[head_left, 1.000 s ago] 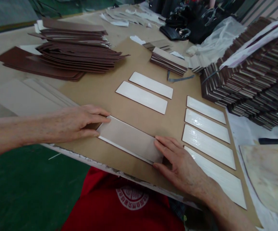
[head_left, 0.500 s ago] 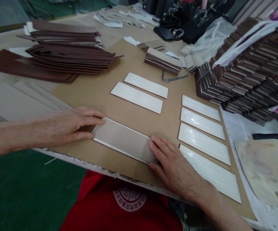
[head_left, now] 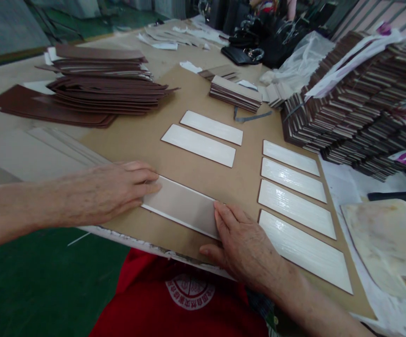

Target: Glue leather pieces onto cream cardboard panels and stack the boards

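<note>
A beige rectangular panel (head_left: 185, 206) with a pale rim lies flat on the brown board (head_left: 174, 238) near the table's front edge. My left hand (head_left: 121, 189) rests with its fingertips on the panel's left end, fingers close together. At the right end, the fingers of my right hand (head_left: 239, 238) press on the panel, its thumb apart on the board. Two glossy white strips (head_left: 199, 145) lie just beyond the panel. Several more white strips (head_left: 296, 208) form a column on the right, the nearest one partly behind my right forearm.
Stacked dark brown pieces (head_left: 104, 93) lie at the back left, a smaller stack (head_left: 236, 92) at the back centre. Tall bundled piles (head_left: 360, 103) stand at the right. Black bags (head_left: 241, 54) lie behind. A stained sheet (head_left: 385, 234) is at the right edge.
My left hand has shifted slightly right and further over the panel's end. My right thumb has moved left, away from the fingers. The whole view has shifted a little.
</note>
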A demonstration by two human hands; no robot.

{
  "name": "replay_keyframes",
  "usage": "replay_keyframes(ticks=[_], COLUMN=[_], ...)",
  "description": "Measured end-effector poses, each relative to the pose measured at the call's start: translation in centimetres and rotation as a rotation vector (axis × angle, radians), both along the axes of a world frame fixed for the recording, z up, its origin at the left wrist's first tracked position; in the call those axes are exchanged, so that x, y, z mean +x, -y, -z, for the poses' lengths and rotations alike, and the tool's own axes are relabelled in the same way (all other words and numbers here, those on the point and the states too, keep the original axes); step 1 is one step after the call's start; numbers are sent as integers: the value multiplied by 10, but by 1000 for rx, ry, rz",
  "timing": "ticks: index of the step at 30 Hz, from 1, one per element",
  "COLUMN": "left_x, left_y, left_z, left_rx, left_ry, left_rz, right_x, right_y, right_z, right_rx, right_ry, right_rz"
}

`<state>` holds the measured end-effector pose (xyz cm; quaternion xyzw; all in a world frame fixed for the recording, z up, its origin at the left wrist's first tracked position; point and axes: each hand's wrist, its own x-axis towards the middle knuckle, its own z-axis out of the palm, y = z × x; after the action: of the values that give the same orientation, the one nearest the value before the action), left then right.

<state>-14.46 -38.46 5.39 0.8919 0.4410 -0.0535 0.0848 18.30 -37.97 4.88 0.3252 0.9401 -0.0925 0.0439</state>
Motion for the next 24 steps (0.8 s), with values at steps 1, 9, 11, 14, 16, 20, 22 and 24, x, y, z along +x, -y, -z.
replay_keyframes(ticks=[1, 9, 11, 14, 16, 20, 22, 24], left_x=[3, 16, 14, 11, 11, 11, 10, 7], left_y=[4, 30, 32, 32, 31, 28, 29, 34], left_z=[1, 15, 18, 18, 18, 19, 20, 21], left_rx=[28, 98, 94, 77, 59, 42, 55, 78], left_ry=[-26, -83, -101, -84, -67, -50, -43, -9], left_rz=[19, -47, -57, -72, -71, -71, -92, -106], right_x=[-3, 10, 22, 42, 51, 47, 40, 35], right_y=[2, 10, 13, 14, 12, 3, 2, 6], right_z=[0, 12, 13, 7, 1, 0, 5, 10], right_rx=[18, 73, 78, 83, 88, 49, -11, -67], right_ry=[-2, 6, 18, 20, 11, -29, -55, -69], right_rz=[-4, -17, -2, 16, 26, 19, -5, -21])
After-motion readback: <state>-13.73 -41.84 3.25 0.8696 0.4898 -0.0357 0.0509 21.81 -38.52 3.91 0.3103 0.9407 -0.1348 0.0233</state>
